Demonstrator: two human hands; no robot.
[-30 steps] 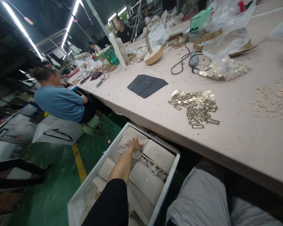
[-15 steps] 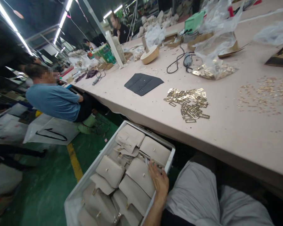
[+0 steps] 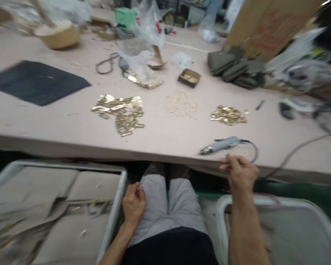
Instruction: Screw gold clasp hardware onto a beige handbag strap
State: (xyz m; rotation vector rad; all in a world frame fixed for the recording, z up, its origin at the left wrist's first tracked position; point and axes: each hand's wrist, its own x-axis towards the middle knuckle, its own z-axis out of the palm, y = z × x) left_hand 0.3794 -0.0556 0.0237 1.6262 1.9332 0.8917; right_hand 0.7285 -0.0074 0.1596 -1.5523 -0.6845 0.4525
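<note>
My left hand rests curled on my grey-trousered left thigh, just beside the rim of a grey bin filled with beige bags. I see nothing in its fingers. My right hand grips the front edge of the pink worktable, fingers curled over it. A grey electric screwdriver with its cable lies on the table just beyond that hand, apart from it.
On the table lie a heap of gold metal plates, small pale screws, another gold pile, a black mat, a small box and stacked grey-green bags. A second grey bin stands at my right.
The view has swung right from the left bin to face the table. My left hand has come out of the bin onto my thigh. My right hand is now in view at the table edge.
</note>
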